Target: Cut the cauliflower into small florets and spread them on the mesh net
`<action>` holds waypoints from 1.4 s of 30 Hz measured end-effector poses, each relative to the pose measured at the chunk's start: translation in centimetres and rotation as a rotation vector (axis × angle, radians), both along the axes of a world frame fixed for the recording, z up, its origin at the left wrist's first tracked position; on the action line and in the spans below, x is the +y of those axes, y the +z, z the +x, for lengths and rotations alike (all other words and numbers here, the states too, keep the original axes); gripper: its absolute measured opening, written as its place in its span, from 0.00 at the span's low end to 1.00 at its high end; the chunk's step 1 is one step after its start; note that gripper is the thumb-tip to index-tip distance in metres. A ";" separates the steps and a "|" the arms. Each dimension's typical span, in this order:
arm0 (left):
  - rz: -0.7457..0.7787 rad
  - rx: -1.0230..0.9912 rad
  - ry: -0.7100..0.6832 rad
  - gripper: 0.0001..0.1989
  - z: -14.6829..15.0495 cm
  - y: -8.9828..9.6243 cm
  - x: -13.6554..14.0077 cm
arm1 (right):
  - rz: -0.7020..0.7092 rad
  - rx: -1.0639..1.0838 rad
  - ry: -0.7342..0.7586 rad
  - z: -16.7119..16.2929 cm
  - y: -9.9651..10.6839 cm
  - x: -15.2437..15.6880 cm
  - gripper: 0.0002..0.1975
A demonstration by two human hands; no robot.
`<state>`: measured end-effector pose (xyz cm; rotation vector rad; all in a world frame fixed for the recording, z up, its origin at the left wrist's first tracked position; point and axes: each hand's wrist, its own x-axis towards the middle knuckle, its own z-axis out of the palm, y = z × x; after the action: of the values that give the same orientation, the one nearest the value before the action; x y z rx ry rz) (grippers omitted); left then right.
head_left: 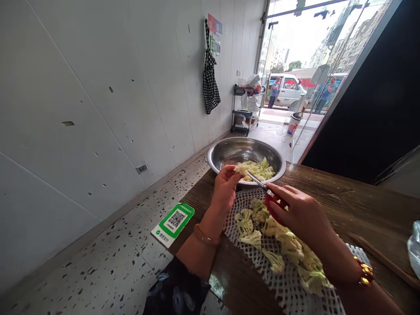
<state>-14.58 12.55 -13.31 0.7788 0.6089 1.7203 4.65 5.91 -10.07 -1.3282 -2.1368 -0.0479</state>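
My left hand [227,186] pinches a small cauliflower floret [241,169] over the near rim of a steel bowl [215,151]. In my right hand [297,210] is a pair of scissors [257,180] with red handles, its blades pointing at the floret. Whether the blades touch it I cannot tell. Cut cauliflower pieces [264,169] lie in the bowl. Below my hands, larger cauliflower pieces [290,248] are spread over a white foam net [262,269], partly hidden by my right hand and forearm.
The dark wooden table [328,186] carries a green QR code card [173,223] at its left edge and chopsticks [383,258] at right. A clear plastic bag [415,247] shows at the far right. Beyond stand a shelf cart [241,109] and a bin [294,124] near the glass door.
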 end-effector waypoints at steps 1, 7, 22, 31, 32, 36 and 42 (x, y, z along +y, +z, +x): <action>0.011 0.035 0.049 0.17 -0.1 0.0 0.1 | -0.009 0.005 -0.001 -0.1 0.0 0.3 0.19; 0.065 0.183 0.178 0.15 -0.2 -0.1 0.3 | -0.074 0.066 0.003 -0.8 -0.3 1.8 0.18; 0.137 0.409 0.358 0.08 -0.9 -2.1 2.0 | -0.179 0.082 0.016 -1.5 -0.7 3.9 0.16; 0.087 0.403 0.341 0.09 -0.8 -2.2 2.0 | -0.184 0.129 0.021 -0.8 -1.6 3.4 0.18; 0.091 0.419 0.341 0.09 -0.7 -2.2 1.9 | -0.187 0.141 0.022 -0.9 -1.6 3.4 0.18; 0.105 0.478 0.343 0.08 -0.7 -2.1 1.7 | -0.191 0.199 0.036 -1.3 -1.5 3.7 0.17; 0.147 0.541 0.402 0.07 -0.8 -2.1 1.7 | -0.205 0.226 0.048 -1.8 -1.3 4.4 0.15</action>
<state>-15.35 14.21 -15.42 1.3148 1.0709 1.9370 2.87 10.29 -11.37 -1.3255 -2.0205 0.3336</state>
